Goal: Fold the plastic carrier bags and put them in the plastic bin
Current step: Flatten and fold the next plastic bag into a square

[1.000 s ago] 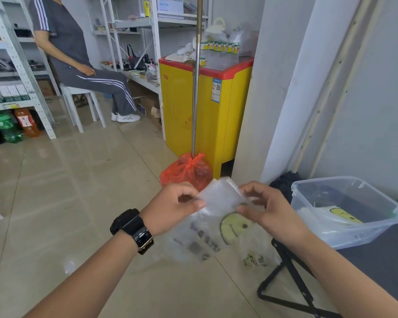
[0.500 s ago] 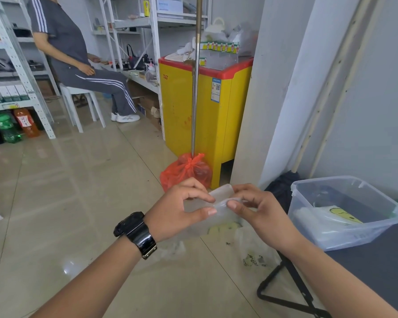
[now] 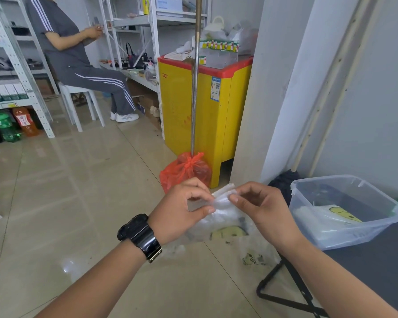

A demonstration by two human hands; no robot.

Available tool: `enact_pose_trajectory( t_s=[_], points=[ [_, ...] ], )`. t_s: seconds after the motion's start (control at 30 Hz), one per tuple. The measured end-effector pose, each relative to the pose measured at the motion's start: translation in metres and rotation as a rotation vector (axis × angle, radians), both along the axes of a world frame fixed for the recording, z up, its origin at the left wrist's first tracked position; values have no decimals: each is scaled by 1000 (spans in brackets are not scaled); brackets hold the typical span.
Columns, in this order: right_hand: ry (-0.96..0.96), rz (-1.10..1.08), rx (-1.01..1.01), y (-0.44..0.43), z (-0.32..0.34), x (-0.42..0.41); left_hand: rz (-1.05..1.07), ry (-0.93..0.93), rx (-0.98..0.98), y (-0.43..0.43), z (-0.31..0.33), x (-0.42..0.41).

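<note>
Change: half a second ago you had the carrier bag (image 3: pixel 223 222) bunched into a narrow strip between both hands. Now its lower part hangs loose again, with the smiley print showing below your fingers. My read is that the fold hasn't held, so you're mid-fold and not ready to drop it.

Grip: your left hand (image 3: pixel 182 210) pinches the folded top edge between thumb and forefinger. Your right hand (image 3: pixel 260 205) pinches the same edge just beside it, and the fingertips nearly meet. It's a narrow pinch on both sides, with the other fingers loosely curled.

Location: the bag is in the air in front of you, above the floor, left of the plastic bin (image 3: pixel 324 179) and not touching it. The bin sits open on the dark table (image 3: pixel 377 260) to your right, with at least one folded smiley bag (image 3: pixel 336 214) inside.
</note>
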State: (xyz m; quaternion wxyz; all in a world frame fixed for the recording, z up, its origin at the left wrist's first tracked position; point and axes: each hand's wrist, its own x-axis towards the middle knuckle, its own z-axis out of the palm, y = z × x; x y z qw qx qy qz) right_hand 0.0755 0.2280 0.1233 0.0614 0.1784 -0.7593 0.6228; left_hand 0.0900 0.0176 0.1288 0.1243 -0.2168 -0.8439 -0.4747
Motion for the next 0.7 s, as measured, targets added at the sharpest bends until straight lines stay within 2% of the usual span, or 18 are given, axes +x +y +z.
enact_pose_trajectory(
  t_s=[0.33, 0.5, 0.7],
  points=[
    [25, -104, -62, 1, 4, 0, -13, -58, 37, -1, -2, -1],
    [22, -190, -76, 5, 9, 0, -45, -160, -82, -10, -5, -4],
    [-29, -325, -159, 27, 18, -6, -20, -147, -190, -27, -8, -8]
  ],
)
